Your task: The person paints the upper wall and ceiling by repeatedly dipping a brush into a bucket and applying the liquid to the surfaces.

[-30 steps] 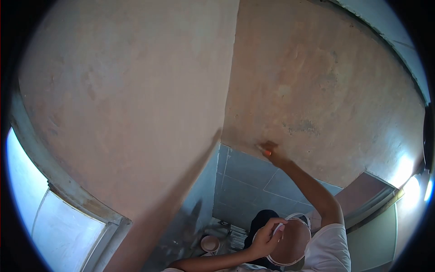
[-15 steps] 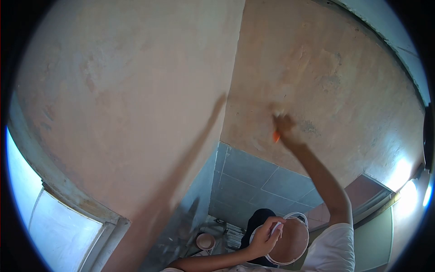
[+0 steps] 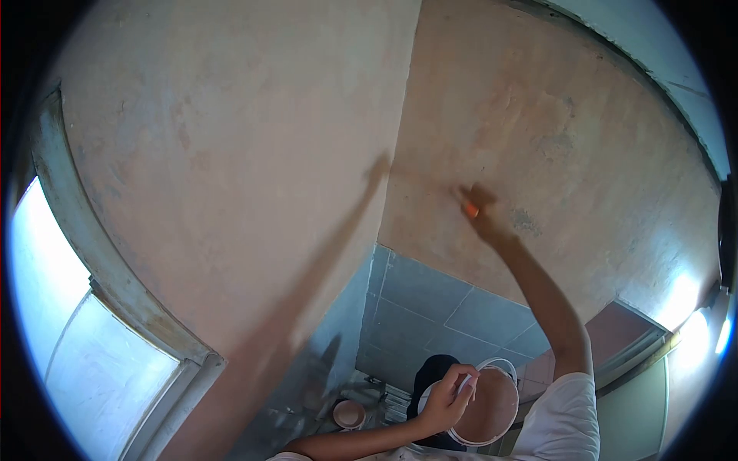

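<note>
My right hand [image 3: 483, 211] is raised against the brown plastered wall [image 3: 569, 184], fingers closed round a tool with an orange handle [image 3: 471, 209]. Motion blur hides the tool's working end, so I cannot tell its kind. Lower down, my left hand [image 3: 447, 401] grips the near-left rim of a white bucket [image 3: 503, 369]. Pinkish-brown paint [image 3: 488, 407] of a shade close to the walls shows inside it. The bucket's white handle stands up at the far side of its rim.
A paler wall [image 3: 254, 154] meets the brown one at a corner, with my arm's shadow across it. Grey tiles [image 3: 423, 288] cover the lower wall. On the floor stands a small tub [image 3: 349, 415] of similar pinkish colour. A bright window [image 3: 108, 376] lies at left.
My right hand has shifted slightly on the wall, and the orange handle has turned and moved up. My left hand stays on the bucket rim. The view has tilted a little.
</note>
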Demonstrator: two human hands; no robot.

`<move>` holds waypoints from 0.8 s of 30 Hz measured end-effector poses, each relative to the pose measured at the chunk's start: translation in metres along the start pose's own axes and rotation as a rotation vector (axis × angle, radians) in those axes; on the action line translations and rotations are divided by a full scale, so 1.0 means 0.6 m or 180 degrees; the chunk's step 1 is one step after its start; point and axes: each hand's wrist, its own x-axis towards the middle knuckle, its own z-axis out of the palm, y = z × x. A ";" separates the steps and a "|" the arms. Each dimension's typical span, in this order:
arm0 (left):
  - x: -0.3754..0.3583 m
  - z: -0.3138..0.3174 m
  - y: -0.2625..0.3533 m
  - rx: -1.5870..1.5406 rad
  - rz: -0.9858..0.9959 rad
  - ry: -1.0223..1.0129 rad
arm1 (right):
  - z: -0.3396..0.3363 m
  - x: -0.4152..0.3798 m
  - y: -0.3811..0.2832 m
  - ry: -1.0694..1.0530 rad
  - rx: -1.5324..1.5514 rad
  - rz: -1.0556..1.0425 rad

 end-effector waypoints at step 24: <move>-0.003 -0.011 0.010 0.0149 -0.0003 0.0301 | 0.141 -0.127 -0.056 -0.1179 0.0938 0.0794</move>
